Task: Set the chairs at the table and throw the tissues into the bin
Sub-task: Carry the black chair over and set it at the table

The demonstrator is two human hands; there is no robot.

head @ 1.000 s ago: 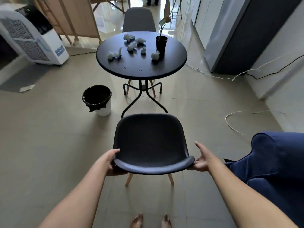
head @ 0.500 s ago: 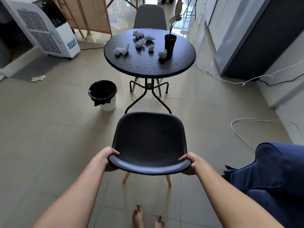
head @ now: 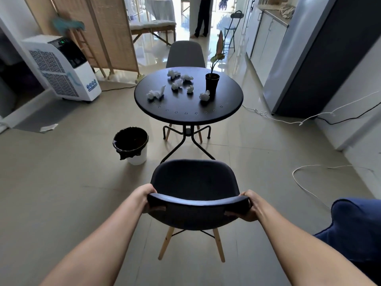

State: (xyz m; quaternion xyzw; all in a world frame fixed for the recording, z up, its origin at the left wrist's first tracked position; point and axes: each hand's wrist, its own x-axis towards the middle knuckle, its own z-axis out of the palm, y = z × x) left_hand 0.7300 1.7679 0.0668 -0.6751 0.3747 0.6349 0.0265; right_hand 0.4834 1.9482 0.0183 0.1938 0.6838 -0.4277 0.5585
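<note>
A white bin lined with a black bag stands on the floor, left of the round black surface. Crumpled tissues lie scattered on that surface, beside a potted plant. In front of it, apart, a dark chair faces the surface. The left hand and right hand, arms outstretched, each have a grip clenched on the backrest's ends.
</note>
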